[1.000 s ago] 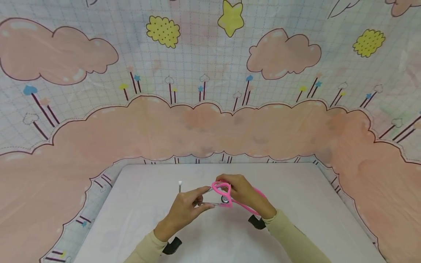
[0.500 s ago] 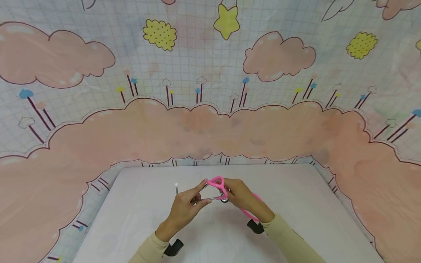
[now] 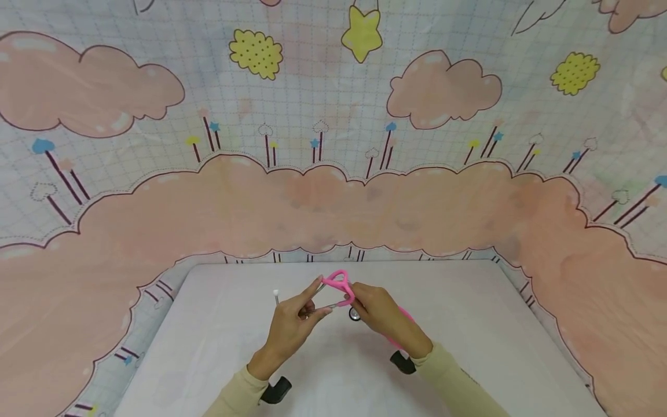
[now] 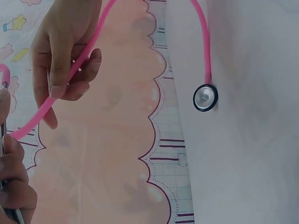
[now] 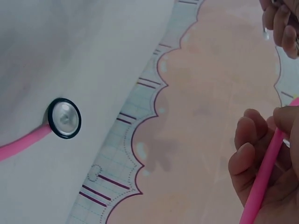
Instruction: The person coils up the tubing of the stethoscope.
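My left hand (image 3: 292,324) grips the metal ear tubes of a pink stethoscope (image 3: 341,284), and a white ear tip (image 3: 275,292) pokes up behind that hand. My right hand (image 3: 383,310) pinches the pink tubing (image 4: 84,56) just past its fork. The two hands face each other above the table. From the tubing dangles the round silver chest piece (image 5: 65,118) with a black rim, apart from both hands. In the left wrist view, only some fingers of my left hand (image 4: 16,186) show, curled round a metal tube.
Beneath the hands lies a white table (image 3: 219,359). A cloth printed with clouds and stars (image 3: 333,208) hangs behind and around it. Black wrist mounts (image 3: 276,391) sit under both forearms.
The stethoscope's pink fork has moved up and slightly left, tilting as both hands shift. The chest piece, earlier overlapped by the fork, now hangs below it. Both hands keep their hold.
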`<action>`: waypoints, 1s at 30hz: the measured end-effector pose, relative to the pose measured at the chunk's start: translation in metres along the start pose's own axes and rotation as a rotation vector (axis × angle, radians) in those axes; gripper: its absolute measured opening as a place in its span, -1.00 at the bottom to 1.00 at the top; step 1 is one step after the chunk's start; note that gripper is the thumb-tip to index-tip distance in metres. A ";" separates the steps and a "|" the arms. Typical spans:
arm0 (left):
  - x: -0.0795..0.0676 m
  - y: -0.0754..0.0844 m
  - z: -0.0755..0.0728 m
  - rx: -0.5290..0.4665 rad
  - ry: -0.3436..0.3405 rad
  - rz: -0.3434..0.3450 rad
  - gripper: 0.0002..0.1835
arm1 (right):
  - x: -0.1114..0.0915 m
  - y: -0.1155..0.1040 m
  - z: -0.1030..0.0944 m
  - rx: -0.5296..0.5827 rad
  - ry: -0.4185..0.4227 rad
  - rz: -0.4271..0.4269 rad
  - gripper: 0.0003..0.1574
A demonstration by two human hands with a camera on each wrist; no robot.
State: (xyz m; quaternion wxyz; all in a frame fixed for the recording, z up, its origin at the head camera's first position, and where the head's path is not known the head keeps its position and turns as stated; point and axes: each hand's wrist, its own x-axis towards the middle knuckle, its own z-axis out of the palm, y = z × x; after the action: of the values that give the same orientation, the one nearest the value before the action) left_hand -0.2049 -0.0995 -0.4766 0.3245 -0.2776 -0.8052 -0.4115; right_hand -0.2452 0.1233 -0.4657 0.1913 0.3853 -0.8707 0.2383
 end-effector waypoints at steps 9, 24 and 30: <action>0.000 -0.005 0.002 0.046 0.084 -0.077 -0.25 | -0.005 -0.007 0.000 -0.103 -0.065 0.094 -0.60; 0.000 -0.017 -0.001 0.111 0.171 -0.108 -0.26 | -0.016 -0.007 0.007 -0.081 -0.048 0.218 -0.71; 0.000 -0.024 -0.006 0.140 0.201 -0.130 -0.25 | -0.026 -0.006 0.008 -0.029 -0.087 0.312 -0.71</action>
State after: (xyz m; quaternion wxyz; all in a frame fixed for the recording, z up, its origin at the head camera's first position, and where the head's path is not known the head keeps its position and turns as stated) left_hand -0.2203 -0.1173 -0.4856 0.3945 -0.1588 -0.8117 -0.4003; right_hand -0.2254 0.1310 -0.4841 0.1197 0.2524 -0.9308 0.2359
